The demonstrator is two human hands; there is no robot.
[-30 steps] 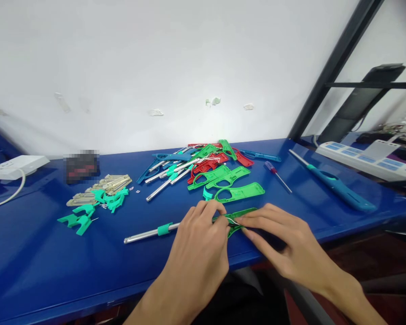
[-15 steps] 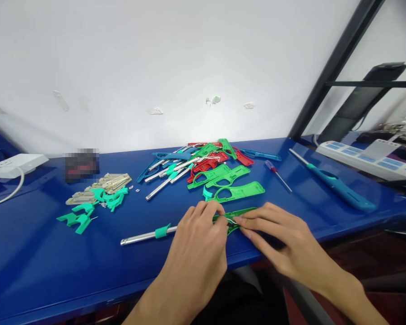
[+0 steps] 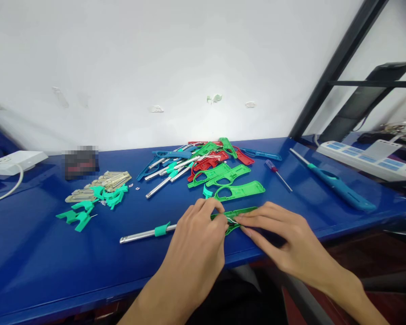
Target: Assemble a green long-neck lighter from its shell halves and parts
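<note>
here's the green shell point(image 3: 240, 212), crosswise between left hand point(image 3: 199, 239) and right hand point(image 3: 284, 232), metal tube point(image 3: 138, 236) jutting left; the left, nearer that tube, curls over, grip hidden; the right pinches white wire point(image 3: 232, 220), fingertips together.

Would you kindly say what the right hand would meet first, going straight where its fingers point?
Past the green casing at its fingertips, the right hand would probably meet the left hand first, though depth is unclear.

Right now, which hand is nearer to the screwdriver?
Right. The right hand is on the near side of the screwdriver; the left hand is farther off, toward the left.
</note>
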